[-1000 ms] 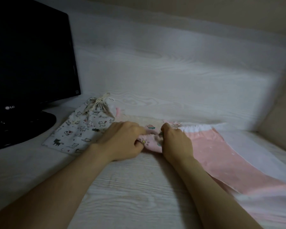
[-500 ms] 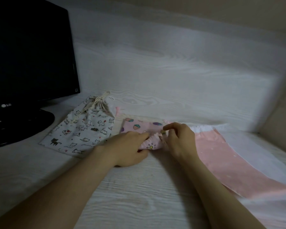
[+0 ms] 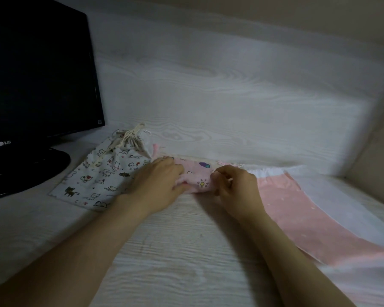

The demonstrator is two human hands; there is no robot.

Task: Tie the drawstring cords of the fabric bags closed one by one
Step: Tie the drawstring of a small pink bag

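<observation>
Desk (image 3: 186,251): monitor (image 3: 38,74) & cat-print bag (image 3: 102,173) left; L hand (image 3: 157,185), R hand (image 3: 235,189) grip holding pink bag (image 3: 197,176).

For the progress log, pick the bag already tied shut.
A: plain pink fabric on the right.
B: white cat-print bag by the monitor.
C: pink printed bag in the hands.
B: the cat-print bag has its neck bunched, a cord knotted round it; the left hand and right hand grip the pink printed bag.

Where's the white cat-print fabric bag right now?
Head view, left of centre: the white cat-print fabric bag lies flat on the white wood-grain table between the black monitor's base and the left hand.
</observation>
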